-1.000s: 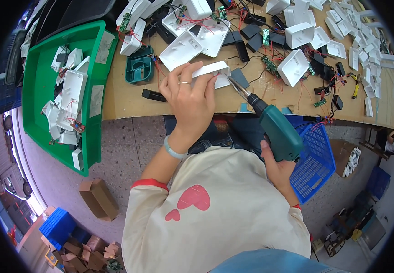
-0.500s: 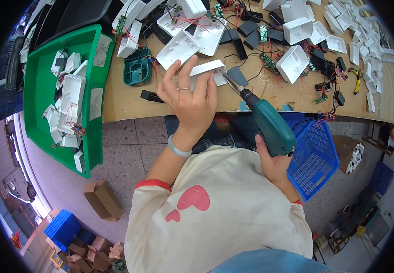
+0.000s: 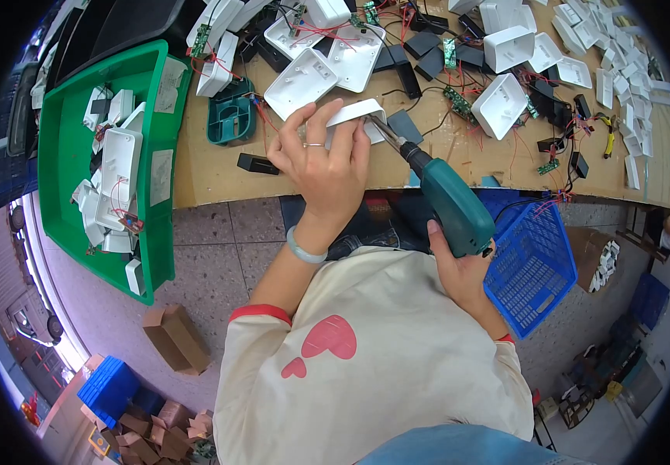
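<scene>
My left hand [image 3: 326, 167] is closed on a white plastic housing [image 3: 360, 111] at the front of the bench, tilted with its edge up. My right hand [image 3: 461, 271] grips the rear of a green electric screwdriver [image 3: 456, 208]. Its metal shaft points up and left, and the tip meets the inner side of the housing by my left fingertips; the exact contact point is hidden. A grey flat piece [image 3: 405, 127] lies beside the shaft. Left of the housing is an open white shell [image 3: 302, 84], with a black block [image 3: 258, 163] nearer the bench edge.
A green bin [image 3: 161, 232] with white housings and wired boards stands at the left. A dark green divided tray [image 3: 231, 113] sits near it. White shells, circuit boards [image 3: 460, 104] and wires cover the far bench. A blue basket [image 3: 532, 271] stands below the bench at right.
The screwdriver has shifted slightly left and up with my right hand. The housing has tipped a little in my left hand, which stays in nearly the same place.
</scene>
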Motion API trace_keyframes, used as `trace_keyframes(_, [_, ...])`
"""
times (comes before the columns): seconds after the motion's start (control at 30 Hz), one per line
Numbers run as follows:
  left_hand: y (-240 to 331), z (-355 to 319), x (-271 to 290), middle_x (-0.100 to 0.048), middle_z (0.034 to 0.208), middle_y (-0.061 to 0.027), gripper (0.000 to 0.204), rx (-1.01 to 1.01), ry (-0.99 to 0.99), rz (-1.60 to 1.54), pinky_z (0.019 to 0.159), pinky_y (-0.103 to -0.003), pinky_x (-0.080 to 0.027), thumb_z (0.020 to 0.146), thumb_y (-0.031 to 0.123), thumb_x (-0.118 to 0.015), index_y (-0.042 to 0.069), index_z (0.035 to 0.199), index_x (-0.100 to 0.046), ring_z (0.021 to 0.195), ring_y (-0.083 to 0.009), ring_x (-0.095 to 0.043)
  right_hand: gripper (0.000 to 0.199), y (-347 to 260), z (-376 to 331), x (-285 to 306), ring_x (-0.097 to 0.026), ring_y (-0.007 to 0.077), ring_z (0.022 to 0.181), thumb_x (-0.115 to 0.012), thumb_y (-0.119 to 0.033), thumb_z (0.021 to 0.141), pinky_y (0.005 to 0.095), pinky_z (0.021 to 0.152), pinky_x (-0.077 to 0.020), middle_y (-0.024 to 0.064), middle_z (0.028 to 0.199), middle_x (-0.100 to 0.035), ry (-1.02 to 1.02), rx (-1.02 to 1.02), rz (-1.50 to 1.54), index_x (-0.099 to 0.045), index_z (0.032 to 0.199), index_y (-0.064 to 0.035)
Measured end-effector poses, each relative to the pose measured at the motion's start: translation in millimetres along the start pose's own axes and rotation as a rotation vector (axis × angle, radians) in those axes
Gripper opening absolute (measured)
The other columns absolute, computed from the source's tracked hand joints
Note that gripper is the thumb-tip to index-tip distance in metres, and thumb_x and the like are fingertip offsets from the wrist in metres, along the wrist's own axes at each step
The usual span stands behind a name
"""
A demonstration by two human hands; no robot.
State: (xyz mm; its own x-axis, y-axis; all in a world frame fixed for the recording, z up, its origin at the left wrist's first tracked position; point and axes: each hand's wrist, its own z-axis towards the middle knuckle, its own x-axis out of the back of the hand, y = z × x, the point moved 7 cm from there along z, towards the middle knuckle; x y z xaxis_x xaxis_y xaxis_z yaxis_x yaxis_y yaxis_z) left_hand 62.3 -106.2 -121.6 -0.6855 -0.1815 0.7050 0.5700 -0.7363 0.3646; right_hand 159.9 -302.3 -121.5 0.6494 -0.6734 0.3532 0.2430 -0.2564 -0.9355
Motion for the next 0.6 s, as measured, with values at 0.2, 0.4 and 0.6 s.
trace_keyframes(0.2, [-1.4,-0.7,-0.5,-0.070,0.118,0.0032,0.011,0.001,-0.002,-0.011,0.099,-0.042,-0.031,0.078,0.016,-0.081,0.015,0.089,-0.079,0.119,-0.0270,-0.054,0.019,0.3,1.0,-2.3,-0.061,0.0198,0.080,-0.074,0.002,0.086,0.0287,0.071,-0.0484,0.0109,0.094,-0.063,0.011,0.047,0.000,-0.067,0.103,0.0041])
trace_keyframes(0.4, [-2.2,-2.1,-3.0,-0.069,0.119,0.0015,0.010,-0.020,0.002,-0.034,0.099,-0.047,-0.030,0.079,0.017,-0.079,0.013,0.088,-0.077,0.120,-0.0265,-0.054,0.019,-0.4,1.2,-3.0,-0.061,0.0206,0.080,-0.074,0.003,0.086,0.0291,0.072,-0.0484,0.0118,0.094,-0.063,0.023,0.085,0.008,-0.066,0.103,0.0042])
trace_keyframes(0.6, [-2.5,-2.9,-3.1,-0.069,0.119,0.0022,0.010,-0.006,-0.004,-0.043,0.099,-0.046,-0.031,0.079,0.017,-0.079,0.014,0.089,-0.076,0.120,-0.0260,-0.054,0.019,4.3,-0.5,-2.9,-0.061,0.0226,0.080,-0.074,0.004,0.085,0.0303,0.072,-0.0488,0.0128,0.094,-0.063,0.020,0.019,0.009,-0.066,0.103,0.0043])
